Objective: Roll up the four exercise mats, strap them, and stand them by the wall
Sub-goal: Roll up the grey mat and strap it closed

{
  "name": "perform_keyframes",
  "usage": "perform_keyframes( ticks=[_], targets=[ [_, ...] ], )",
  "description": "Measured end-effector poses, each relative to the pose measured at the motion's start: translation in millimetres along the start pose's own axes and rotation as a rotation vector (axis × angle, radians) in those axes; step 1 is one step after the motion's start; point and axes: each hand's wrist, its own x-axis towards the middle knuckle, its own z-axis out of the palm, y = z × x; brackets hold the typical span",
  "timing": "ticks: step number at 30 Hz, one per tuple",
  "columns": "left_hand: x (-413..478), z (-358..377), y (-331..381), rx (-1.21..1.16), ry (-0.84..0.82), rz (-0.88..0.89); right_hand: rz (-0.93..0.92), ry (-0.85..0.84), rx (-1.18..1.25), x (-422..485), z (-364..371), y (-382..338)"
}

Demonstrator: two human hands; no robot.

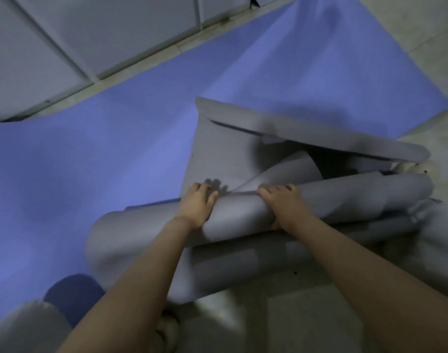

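A grey mat (240,215) lies part-rolled across the middle of the floor, its free end (218,149) stretching away from me. My left hand (196,206) grips the roll near its left half, fingers curled over the top. My right hand (284,205) grips the same roll further right. Under and behind this roll lie other grey mats (307,256), loosely curled and overlapping. A blue mat (116,154) lies flat on the floor to the left and beyond.
A pale tiled wall (90,34) runs along the top left, with a floor strip (141,57) at its foot. Bare tiled floor (434,34) shows at the top right. My knee (24,327) and a dark rounded shape (72,294) are at the bottom left.
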Motion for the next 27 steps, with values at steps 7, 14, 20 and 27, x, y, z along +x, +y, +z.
perform_keyframes(
  ticks=[7, 14, 20, 27],
  targets=[
    [51.9, -0.7, -22.1, -0.058, -0.098, -0.278, 0.033, -0.143, 0.016, 29.5, 14.6, 8.0],
    [80.9, 2.9, -30.8, -0.186, -0.112, -0.483, 0.006, -0.187, 0.005, 49.3, 16.6, 16.3],
    [80.9, -1.8, -41.5, -0.183, 0.037, -0.504, -0.008, -0.175, -0.010, 44.0, 13.1, 15.8],
    [44.3, -10.1, -23.9, -0.103, 0.253, -0.411, -0.031, -0.106, -0.053, 21.0, -9.0, 10.5]
  ],
)
